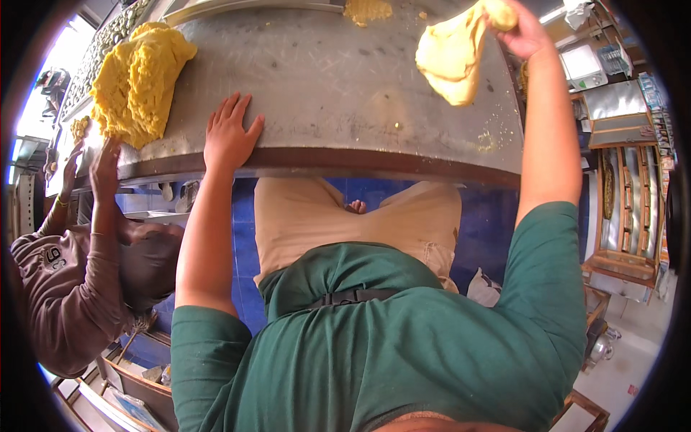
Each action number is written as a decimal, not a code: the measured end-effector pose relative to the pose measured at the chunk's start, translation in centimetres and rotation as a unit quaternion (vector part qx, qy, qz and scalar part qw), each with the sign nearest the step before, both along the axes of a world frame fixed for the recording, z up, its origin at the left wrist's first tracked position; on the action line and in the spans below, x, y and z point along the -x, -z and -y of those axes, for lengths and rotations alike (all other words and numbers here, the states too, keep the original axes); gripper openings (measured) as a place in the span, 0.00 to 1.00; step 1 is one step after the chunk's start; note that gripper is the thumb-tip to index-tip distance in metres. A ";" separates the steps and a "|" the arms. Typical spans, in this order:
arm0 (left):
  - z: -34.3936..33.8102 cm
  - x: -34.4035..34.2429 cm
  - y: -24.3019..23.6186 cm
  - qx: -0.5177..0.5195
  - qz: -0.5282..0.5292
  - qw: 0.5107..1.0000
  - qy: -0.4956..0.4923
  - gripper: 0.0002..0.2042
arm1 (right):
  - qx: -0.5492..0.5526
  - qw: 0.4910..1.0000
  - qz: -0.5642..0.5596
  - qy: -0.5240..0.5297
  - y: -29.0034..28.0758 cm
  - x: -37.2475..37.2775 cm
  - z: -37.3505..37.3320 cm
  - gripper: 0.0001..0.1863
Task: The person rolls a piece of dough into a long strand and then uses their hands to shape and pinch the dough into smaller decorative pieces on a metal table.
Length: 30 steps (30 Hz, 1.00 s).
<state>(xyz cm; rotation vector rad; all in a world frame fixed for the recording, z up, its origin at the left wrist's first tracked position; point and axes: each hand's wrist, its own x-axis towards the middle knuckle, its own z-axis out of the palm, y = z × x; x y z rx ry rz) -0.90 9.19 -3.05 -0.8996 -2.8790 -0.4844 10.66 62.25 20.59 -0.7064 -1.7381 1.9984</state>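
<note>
My left hand (232, 134) lies flat on the metal worktop (317, 93) near its front edge, fingers spread and holding nothing. At the far right, my right hand (524, 34) is closed around one end of a piece of yellow dough (453, 54). The dough stretches down and left from my fingers in a wide flap. Whether its lower end touches the worktop, I cannot tell. A large, rough mound of yellow dough (140, 83) rests on the worktop to the left, apart from my left hand.
A co-worker (68, 288) in a brown top has both hands at the left table edge, beside the mound. Dough scraps (367, 11) lie at the back, near a long metal tray (252, 7). Many small pieces (97, 54) line the far left. A wooden rack (625, 209) stands right.
</note>
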 end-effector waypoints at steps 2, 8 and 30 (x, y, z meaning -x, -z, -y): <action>-0.2 -0.1 -0.5 0.015 -0.001 1.000 0.004 0.30 | -0.048 0.999 -0.016 0.018 -2.9 0.2 -1.8 0.10; -0.1 -0.5 -1.4 -0.005 0.013 1.000 -0.006 0.27 | -0.352 0.927 0.126 0.022 -2.0 -3.1 -1.4 0.19; -0.4 -0.6 -1.9 -0.033 0.022 0.999 -0.031 0.27 | -0.430 0.669 0.575 -0.189 17.2 -5.7 -1.3 0.25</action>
